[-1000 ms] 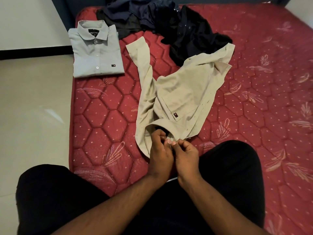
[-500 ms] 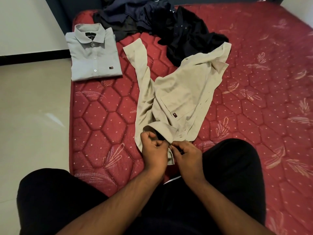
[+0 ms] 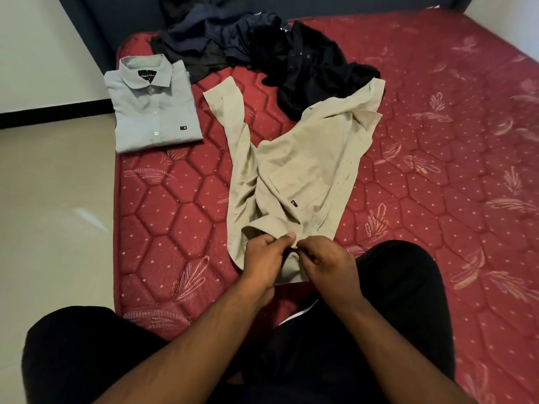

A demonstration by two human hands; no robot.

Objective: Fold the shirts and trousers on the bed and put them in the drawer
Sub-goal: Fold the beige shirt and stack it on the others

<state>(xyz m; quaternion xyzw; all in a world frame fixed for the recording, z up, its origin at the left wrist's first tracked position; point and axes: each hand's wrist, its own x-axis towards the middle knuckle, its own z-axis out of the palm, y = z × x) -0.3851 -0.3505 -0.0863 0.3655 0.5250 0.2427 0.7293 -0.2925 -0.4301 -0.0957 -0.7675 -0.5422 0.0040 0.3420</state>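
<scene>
The beige shirt's (image 3: 303, 170) collar edge is pinched by the left hand (image 3: 264, 258) and right hand (image 3: 326, 262) (seemingly buttoning); if tugged, its crumpled sleeve could be twisted further.

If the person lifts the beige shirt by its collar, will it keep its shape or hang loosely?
Probably it will hang loosely: the beige shirt lies crumpled, its sleeve trailing across the mattress. It looks thin, so likely light. Both hands, left hand and right hand, already pinch the collar.

Dark clothes pile (image 3: 262, 48) cut off; collar label (image 3: 148, 75) unreadable
</scene>
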